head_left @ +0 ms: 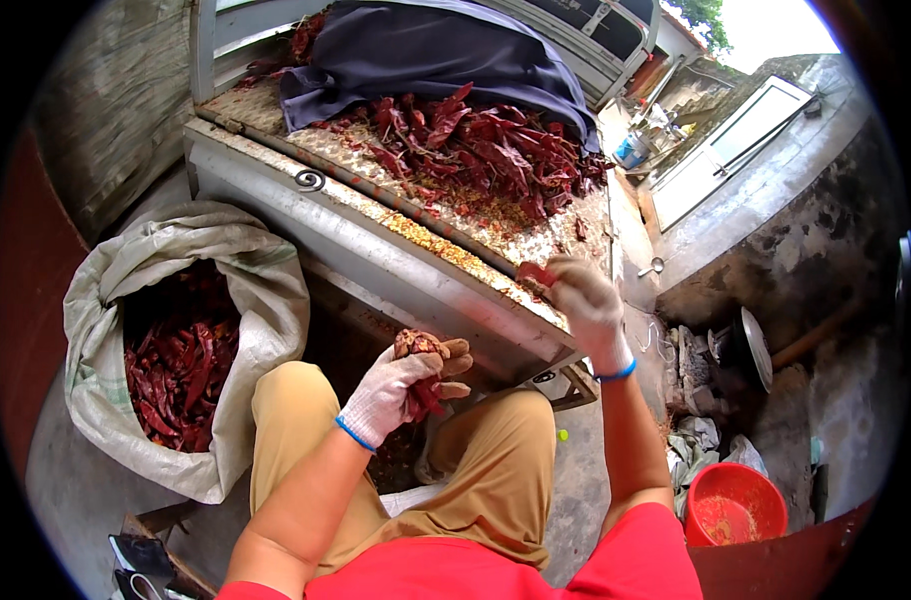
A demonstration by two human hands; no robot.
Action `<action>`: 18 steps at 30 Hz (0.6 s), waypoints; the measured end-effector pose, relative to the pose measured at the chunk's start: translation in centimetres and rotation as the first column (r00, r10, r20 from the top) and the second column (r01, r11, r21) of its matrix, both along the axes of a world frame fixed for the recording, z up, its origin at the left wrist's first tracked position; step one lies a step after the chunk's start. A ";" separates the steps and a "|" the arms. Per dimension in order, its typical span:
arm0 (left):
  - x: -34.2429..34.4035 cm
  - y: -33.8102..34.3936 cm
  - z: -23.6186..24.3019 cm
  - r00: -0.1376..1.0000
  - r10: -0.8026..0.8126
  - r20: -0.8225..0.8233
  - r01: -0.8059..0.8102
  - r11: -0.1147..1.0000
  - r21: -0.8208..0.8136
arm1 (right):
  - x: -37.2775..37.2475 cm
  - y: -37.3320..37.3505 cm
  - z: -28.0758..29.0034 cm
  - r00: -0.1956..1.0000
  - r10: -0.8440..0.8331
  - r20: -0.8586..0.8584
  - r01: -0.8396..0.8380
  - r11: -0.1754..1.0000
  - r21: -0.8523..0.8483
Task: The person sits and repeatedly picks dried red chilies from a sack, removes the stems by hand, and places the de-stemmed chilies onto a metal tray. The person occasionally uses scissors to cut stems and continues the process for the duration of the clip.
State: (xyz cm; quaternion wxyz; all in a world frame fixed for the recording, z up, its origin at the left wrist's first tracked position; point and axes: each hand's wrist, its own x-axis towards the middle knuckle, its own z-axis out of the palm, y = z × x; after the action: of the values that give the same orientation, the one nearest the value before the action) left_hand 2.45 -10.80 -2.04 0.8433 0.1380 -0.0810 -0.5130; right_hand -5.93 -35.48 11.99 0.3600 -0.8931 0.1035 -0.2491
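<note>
White knit gloves, blue at the cuffs and soiled at the fingers, cover both my hands. With the left hand, at 7 o'clock from the middle of my view, I hold a bunched clump of dried chillies; the thumb and bent fingers close around it, pale seeds show at its upper end, and dark red skin hangs out below. With the right hand, at 3 o'clock, I pinch a dark red chilli piece between nearly closed fingertips (partly hidden behind the fingers), just beside the near edge of a metal truck bed. The two hands are well apart.

Beyond them, at 12 o'clock, a heap of whole dried chillies lies on the bed, partly under a dark blue cloth. Loose yellow seeds line the ledge nearest me. At 9 o'clock, beside my knee, a whitish woven sack stands with its mouth rolled open, red chilli pods inside. Faint green stripes run down its weave; whether they include lettering I cannot tell.

At 4 o'clock, well apart from my right hand, a red basin sits with yellowish bits on its bottom, and at 2 o'clock a white door stands in the wall.
</note>
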 end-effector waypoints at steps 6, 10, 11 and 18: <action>0.2 0.8 -2.0 0.994 -0.006 -0.107 0.001 0.999 -0.045 | -1.4 10.3 -1.5 0.875 0.253 -0.414 -0.484 0.482 -0.730; 0.5 0.9 -3.0 0.995 0.020 -0.099 -0.018 1.000 0.021 | -1.2 11.1 -3.1 0.807 0.354 -0.472 -0.590 0.453 -0.669; 0.4 0.8 -2.6 0.994 0.050 -0.095 -0.044 0.997 0.071 | -1.1 11.1 -3.3 0.793 0.375 -0.479 -0.608 0.455 -0.650; 1.0 1.1 -2.2 0.987 0.102 -0.124 -0.088 0.989 0.115 | 0.8 4.8 -2.0 0.932 0.355 0.072 -0.309 0.884 -0.350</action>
State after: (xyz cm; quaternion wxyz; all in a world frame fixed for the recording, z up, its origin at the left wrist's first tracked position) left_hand 3.46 -9.70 -4.20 0.8615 0.1543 0.0088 -0.4836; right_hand -5.12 -30.63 9.96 0.2475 -0.9266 -0.1190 -0.2567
